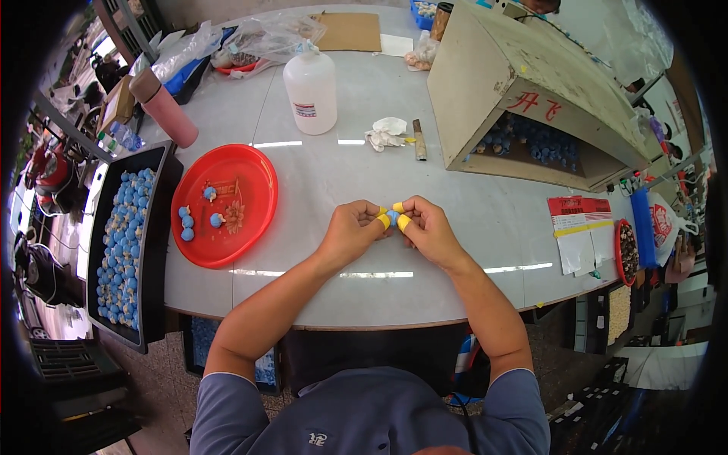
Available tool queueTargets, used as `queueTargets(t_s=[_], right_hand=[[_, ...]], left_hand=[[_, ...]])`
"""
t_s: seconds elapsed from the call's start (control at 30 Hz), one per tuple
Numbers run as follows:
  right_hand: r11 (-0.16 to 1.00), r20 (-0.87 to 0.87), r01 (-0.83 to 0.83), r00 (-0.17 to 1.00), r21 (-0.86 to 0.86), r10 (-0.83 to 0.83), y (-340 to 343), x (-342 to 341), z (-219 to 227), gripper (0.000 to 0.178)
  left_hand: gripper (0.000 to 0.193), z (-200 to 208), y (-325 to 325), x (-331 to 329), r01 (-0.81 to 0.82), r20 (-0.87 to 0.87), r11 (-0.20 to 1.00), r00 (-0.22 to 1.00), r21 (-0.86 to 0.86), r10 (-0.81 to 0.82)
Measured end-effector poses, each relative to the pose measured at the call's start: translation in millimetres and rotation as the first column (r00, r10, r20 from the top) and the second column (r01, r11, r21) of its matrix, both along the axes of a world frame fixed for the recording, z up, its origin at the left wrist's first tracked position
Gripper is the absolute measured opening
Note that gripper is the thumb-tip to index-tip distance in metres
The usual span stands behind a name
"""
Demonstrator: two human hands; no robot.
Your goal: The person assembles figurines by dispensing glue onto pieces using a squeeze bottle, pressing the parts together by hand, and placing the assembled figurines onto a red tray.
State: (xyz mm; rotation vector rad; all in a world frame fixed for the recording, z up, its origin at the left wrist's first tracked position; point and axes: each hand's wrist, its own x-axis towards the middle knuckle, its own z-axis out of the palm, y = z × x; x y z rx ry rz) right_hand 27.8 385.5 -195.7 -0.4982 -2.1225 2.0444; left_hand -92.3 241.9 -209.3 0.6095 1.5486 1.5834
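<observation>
Over the middle of the grey table, my left hand [359, 227] and my right hand [426, 229] meet at a small blue rounded piece [393, 218]. Both hands pinch it between thumb and fingers, with yellow finger covers on the tips. Much of the piece is hidden by the fingertips. To the left of my hands lies a red round plastic tray [259, 220] with several blue ball-like pieces [186, 223] in it, some with pale bits attached. A black bin [157, 250] full of similar blue pieces stands farther left.
A white plastic bottle [311, 95], crumpled tissue [387, 133] and a short brown stick [419, 140] stand or lie beyond my hands. A pink flask [164, 108] is at the far left. An open-fronted beige box [485, 91] with blue pieces inside occupies the far right; red-and-white papers [581, 227] lie nearer.
</observation>
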Motion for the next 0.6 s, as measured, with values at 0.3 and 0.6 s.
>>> queueTargets(t_s=[0.3,0.6], right_hand=[[1.000,0.019,0.005,1.000,-0.010,-0.005,3.2,-1.3,5.0,0.019],[1.000,0.023,-0.026,0.999,-0.004,0.026,6.7,-0.5,2.3,0.017]], left_hand=[[0.026,1.1,0.6,-1.3,-0.016,0.011,1.000,1.000,0.016,0.016],[0.024,-5.0,-0.4,-5.7,0.059,-0.005,0.998,0.998,0.036,-0.059]])
